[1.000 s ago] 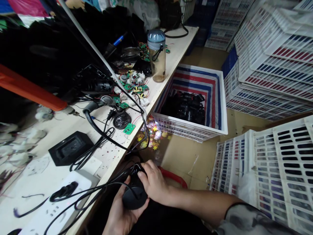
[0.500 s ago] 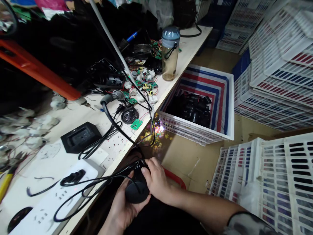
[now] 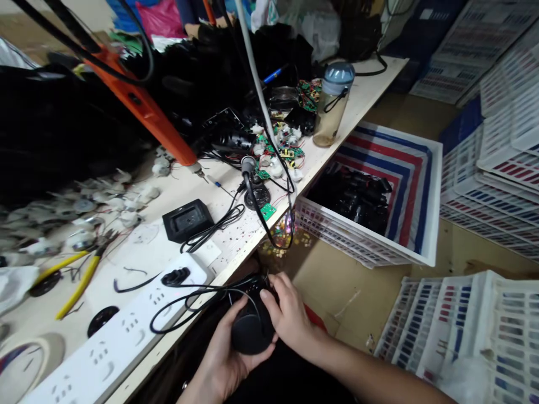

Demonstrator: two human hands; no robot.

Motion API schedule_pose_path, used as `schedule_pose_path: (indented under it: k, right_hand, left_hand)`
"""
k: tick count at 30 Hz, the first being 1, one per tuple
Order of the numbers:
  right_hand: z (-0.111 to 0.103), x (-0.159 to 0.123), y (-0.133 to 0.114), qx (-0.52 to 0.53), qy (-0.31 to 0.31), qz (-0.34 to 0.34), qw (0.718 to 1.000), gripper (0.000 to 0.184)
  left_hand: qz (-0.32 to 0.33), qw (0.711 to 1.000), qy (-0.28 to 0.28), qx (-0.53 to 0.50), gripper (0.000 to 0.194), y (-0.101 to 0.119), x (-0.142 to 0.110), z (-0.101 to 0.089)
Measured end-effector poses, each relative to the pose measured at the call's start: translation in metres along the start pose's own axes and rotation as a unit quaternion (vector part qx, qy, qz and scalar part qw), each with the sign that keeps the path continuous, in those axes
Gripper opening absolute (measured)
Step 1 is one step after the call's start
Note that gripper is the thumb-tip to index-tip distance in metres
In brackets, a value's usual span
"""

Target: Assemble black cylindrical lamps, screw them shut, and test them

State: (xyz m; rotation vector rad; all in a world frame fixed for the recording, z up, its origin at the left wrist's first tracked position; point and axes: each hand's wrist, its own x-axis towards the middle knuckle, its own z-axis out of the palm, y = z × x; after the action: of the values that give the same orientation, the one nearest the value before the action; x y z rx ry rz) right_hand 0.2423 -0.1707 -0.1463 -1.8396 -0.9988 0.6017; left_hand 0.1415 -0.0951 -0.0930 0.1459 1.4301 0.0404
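Note:
Just off the table's front edge, a black device with a round, flat base (image 3: 252,331) is held between both hands. My left hand (image 3: 229,359) cups the base from below and the left side, its thumb along the edge. My right hand (image 3: 295,314) grips the upper right part, with fingers wrapped over the far end, which is partly hidden. A thin black cord (image 3: 168,314) loops from the device over the table edge. A black plug (image 3: 176,276) sits in the white power strip (image 3: 122,336) beside my hands. Small coloured light spots (image 3: 290,235) fall on the floor beyond the device.
On the table lie yellow-handled pliers (image 3: 84,283), a black box-shaped holder (image 3: 188,220), circuit boards (image 3: 268,211) and a bottle (image 3: 332,106). An orange electric screwdriver (image 3: 147,112) hangs above. A white crate (image 3: 433,224) holds black parts; more crates (image 3: 455,320) stand right.
The view has swung left, so the table and crates appear further right. Both hands keep hold of the device, whose base now faces the camera more. The light spots look dimmer.

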Motion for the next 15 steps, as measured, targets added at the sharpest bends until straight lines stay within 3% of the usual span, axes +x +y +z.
schedule_pose_path:
  k: [7,11,15]
  right_hand:
    - [-0.009,-0.015,-0.033,0.031,-0.036,-0.081,0.996,0.045]
    - [-0.009,-0.018,-0.039,-0.033,-0.041,-0.124,0.991,0.039]
    - [-0.011,-0.019,-0.038,-0.062,-0.052,-0.12,0.989,0.034]
  left_hand:
    - [-0.018,1.0,-0.006,0.0,0.033,-0.011,-0.039,-0.026]
    - [-0.011,1.0,-0.011,-0.008,0.033,-0.013,-0.04,-0.031]
    - [-0.022,0.999,-0.017,-0.015,0.033,-0.015,-0.034,-0.031]
